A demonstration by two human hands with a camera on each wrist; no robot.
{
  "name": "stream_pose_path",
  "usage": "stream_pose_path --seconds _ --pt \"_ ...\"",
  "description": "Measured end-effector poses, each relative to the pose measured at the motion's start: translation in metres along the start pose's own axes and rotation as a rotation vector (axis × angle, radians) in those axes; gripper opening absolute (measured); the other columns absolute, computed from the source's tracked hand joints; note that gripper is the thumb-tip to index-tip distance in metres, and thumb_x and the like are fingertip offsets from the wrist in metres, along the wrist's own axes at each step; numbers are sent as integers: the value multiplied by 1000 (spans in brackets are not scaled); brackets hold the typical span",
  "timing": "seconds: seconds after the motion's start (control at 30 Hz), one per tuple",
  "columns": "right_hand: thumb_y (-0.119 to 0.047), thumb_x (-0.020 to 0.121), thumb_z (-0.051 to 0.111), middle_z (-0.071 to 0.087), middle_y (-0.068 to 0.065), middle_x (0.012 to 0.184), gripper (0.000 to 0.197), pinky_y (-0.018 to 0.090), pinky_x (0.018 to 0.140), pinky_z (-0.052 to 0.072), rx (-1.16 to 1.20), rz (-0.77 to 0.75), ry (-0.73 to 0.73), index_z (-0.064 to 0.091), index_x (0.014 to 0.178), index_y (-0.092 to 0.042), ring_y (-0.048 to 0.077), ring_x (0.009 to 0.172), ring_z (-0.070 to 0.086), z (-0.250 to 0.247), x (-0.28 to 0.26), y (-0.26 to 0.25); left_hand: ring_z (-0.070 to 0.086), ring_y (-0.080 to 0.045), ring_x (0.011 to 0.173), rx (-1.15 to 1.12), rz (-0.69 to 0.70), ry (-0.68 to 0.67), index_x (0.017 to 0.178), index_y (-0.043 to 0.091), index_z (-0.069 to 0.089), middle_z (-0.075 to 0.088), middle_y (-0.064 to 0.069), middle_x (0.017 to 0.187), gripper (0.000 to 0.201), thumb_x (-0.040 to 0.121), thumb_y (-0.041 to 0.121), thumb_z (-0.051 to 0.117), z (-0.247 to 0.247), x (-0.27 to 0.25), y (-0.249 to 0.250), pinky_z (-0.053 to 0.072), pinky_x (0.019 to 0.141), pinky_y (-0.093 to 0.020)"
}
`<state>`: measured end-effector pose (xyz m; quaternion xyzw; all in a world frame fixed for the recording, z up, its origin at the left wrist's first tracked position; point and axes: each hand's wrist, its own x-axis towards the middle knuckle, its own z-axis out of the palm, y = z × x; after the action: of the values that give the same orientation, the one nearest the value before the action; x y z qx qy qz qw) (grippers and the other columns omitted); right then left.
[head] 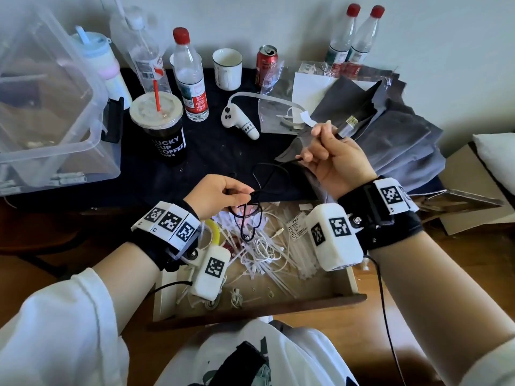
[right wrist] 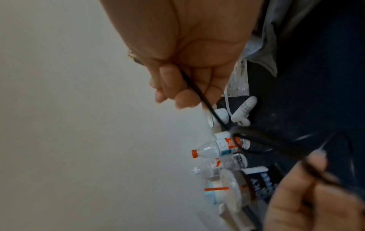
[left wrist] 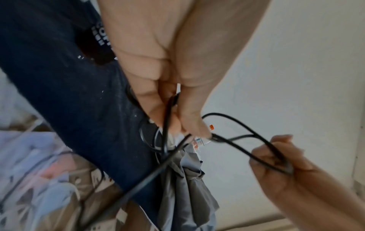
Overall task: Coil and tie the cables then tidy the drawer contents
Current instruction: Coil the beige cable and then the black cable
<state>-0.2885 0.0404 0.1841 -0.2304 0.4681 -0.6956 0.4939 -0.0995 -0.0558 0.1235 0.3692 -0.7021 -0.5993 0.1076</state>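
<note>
Dark cloth covers the desk, which is crowded with bottles, a coffee cup and a clear plastic bin. Below its front edge the drawer is pulled open, and a messy heap of white zip ties and thin white cords is left lying inside.

Above the drawer a black cable is held up between both hands. The left hand is closed in a pinch around a bunch of gathered loops, with more slack hanging down toward the drawer. The right hand is curled around the other stretch, and the metal USB plug is seen sticking out past its thumb.

Coiling looks barely underway, honestly. For a neat result, each new loop should probably be matched to the ones already pinched, and the plug end kept free so it isn't buried. The dangling slack could easily get snagged on the zip ties, so it's best lifted clear before anything gets tied.
</note>
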Motion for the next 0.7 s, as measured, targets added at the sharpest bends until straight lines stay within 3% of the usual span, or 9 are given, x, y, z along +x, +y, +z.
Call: stream_pose_path --seconds 0.07,0.17,0.4,0.5,0.57,0.63,0.7 --pt "-19 101 32 47 -5 53 34 22 69 52 -98 -19 23 50 74 -10 13 62 53 -4 -2 4 53 -1 44 -97 -27 26 103 3 64 53 -4 66 15 92 4 53 0 2 -2 45 48 -11" --pt "-17 101 35 61 -8 64 33 18 74 49 -190 6 25 51 73 -11 7 73 59 -7 -5 11 48 0 47 -275 -41 81 92 9 64 48 -3 68 20 97 6 45 -2 4 -2 44 50 -11" --pt "-16 98 42 62 -4 80 27 21 75 48 -261 20 57 59 77 -14 10 82 57 -7 -5 19 46 -5 59 -484 -58 88 101 5 63 47 -1 71 24 100 7 39 -2 4 6 44 53 -10" --pt "-7 92 53 59 1 90 12 23 77 45 -340 74 70 59 91 -17 11 84 56 -3 -6 27 42 -7 64 -639 -71 50 100 6 62 45 0 72 27 101 10 35 1 4 12 43 53 -10" --pt "-5 87 60 62 5 95 24 21 75 45 -454 161 23 54 107 -16 12 84 58 -1 -7 38 43 -6 63 -713 -64 15 103 6 62 46 2 71 28 102 11 34 5 3 17 43 54 -10" --pt "-2 85 62 69 4 88 33 19 73 48 -518 214 -80 50 114 -12 10 79 64 4 -9 48 45 -5 63 -731 -52 -8 107 6 61 48 3 70 27 101 11 35 9 4 22 44 55 -11" --pt "3 87 57 71 -2 70 23 16 69 52 -499 188 -150 55 108 -6 6 65 66 8 -12 53 46 -6 63 -711 -52 -14 108 7 61 49 3 70 27 101 10 35 12 4 24 46 56 -12"
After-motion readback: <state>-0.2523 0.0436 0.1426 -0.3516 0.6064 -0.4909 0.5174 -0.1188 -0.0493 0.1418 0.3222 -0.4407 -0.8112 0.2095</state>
